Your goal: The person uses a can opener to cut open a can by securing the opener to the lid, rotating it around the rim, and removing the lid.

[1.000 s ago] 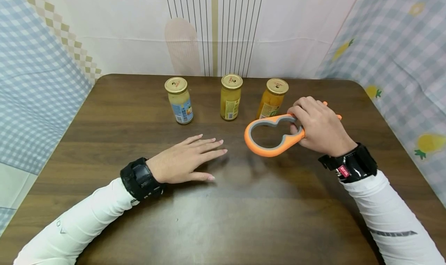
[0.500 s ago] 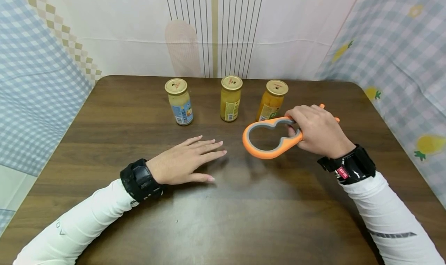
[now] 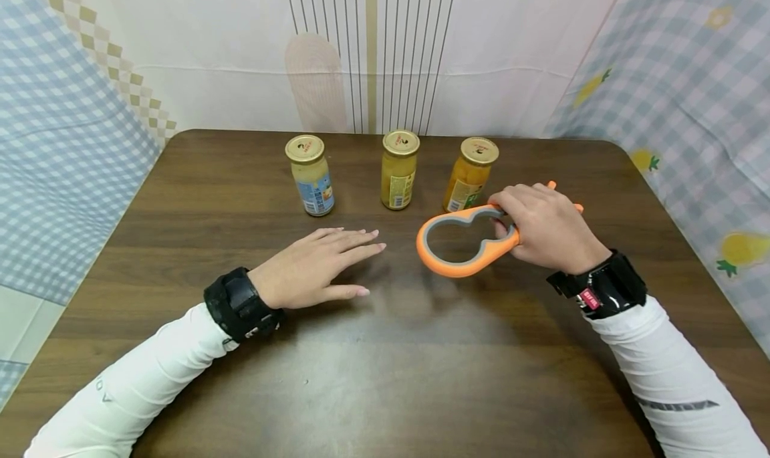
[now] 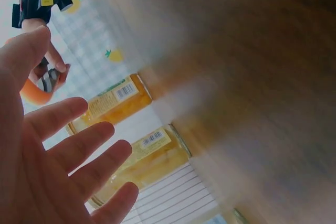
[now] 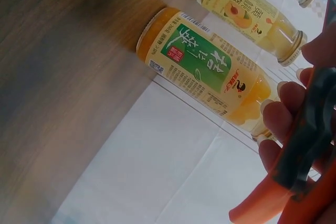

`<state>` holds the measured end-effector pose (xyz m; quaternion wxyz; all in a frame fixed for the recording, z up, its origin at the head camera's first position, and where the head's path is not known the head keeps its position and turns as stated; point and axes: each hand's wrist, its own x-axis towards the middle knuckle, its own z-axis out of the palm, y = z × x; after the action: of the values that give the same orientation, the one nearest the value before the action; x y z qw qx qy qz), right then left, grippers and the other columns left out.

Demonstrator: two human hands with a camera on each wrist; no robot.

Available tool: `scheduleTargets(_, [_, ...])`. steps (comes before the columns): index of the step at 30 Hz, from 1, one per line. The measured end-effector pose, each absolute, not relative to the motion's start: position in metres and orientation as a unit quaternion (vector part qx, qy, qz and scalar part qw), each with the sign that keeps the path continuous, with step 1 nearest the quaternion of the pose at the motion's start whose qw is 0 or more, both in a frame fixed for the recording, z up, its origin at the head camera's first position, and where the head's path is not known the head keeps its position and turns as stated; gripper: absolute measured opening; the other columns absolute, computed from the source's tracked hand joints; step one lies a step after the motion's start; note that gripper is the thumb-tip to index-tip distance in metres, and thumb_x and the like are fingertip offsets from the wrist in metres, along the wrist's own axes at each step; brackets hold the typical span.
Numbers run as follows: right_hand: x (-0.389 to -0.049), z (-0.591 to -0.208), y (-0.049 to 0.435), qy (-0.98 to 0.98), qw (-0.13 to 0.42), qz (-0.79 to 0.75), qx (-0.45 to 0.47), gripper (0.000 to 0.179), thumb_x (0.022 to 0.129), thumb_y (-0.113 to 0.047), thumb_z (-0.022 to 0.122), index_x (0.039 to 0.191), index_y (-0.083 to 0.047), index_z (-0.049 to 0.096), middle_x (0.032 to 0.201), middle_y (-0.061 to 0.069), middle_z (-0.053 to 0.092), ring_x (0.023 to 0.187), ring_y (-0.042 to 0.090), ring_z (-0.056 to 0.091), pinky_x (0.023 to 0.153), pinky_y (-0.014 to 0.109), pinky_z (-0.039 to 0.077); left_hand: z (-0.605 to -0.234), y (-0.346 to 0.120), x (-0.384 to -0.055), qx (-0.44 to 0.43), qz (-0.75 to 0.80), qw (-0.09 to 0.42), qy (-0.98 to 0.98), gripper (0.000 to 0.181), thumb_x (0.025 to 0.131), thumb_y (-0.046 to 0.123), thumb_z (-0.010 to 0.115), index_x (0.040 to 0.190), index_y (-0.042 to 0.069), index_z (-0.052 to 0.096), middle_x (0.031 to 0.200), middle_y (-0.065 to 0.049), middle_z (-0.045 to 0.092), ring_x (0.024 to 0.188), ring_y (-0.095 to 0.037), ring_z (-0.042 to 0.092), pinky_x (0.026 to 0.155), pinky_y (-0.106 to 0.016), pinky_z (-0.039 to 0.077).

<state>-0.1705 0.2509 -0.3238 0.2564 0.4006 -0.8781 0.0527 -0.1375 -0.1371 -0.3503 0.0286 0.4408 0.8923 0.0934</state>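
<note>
My right hand (image 3: 544, 227) grips an orange jar opener (image 3: 454, 269) with a grey lining. Its wide loop points left, held over the table in front of the orange-filled jar (image 3: 468, 177). Two handle ends poke out behind the hand. In the right wrist view that jar's green label (image 5: 202, 59) shows near the fingers. My left hand (image 3: 309, 267) is spread palm down, fingers extended, holding nothing. Beyond it stand a jar with a blue label (image 3: 315, 187) and a middle jar of yellow fruit (image 3: 399, 177). All three have gold lids on.
The dark wooden table (image 3: 385, 378) spreads under both hands. A white patterned cloth (image 3: 511, 57) hangs behind its far edge. Blue checked cloths (image 3: 72, 144) flank it on both sides.
My left hand has shifted slightly left and away from me. The right hand has drifted a little left and nearer me with the jar opener. The jars stay put.
</note>
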Motion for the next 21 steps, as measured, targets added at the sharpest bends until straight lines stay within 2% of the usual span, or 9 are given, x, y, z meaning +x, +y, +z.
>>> scheduleTargets(6, [-0.170, -0.326, 0.251, -0.879, 0.250, 0.051, 0.402, 0.017, 0.086, -0.010, 0.055, 0.101, -0.005, 0.062, 0.079, 0.004, 0.056, 0.069, 0.019, 0.050, 0.064, 0.034, 0.040, -0.353, -0.143, -0.146, 0.424, 0.123, 0.035, 0.897, 0.067, 0.099, 0.061, 0.053, 0.154, 0.024, 0.043, 0.158, -0.002, 0.046, 0.142, -0.023, 0.047, 0.117, -0.049, 0.038])
scheduleTargets(13, [-0.170, -0.327, 0.249, -0.877, 0.252, 0.043, 0.407, 0.019, 0.085, -0.009, 0.054, 0.101, -0.004, 0.063, 0.079, 0.004, 0.057, 0.069, 0.020, 0.052, 0.064, 0.035, 0.044, -0.352, -0.154, -0.158, 0.407, 0.161, 0.050, 0.898, 0.060, 0.099, 0.057, 0.055, 0.145, 0.019, 0.054, 0.144, 0.001, 0.060, 0.133, -0.019, 0.056, 0.112, -0.045, 0.045])
scheduleTargets(21, [-0.171, -0.328, 0.249, -0.875, 0.255, 0.040, 0.409, 0.020, 0.085, -0.010, 0.054, 0.102, -0.004, 0.063, 0.080, 0.005, 0.059, 0.070, 0.022, 0.054, 0.064, 0.036, 0.045, -0.343, -0.168, -0.170, 0.374, 0.193, 0.079, 0.904, 0.054, 0.100, 0.056, 0.055, 0.139, 0.019, 0.060, 0.137, 0.005, 0.064, 0.129, -0.018, 0.060, 0.108, -0.042, 0.048])
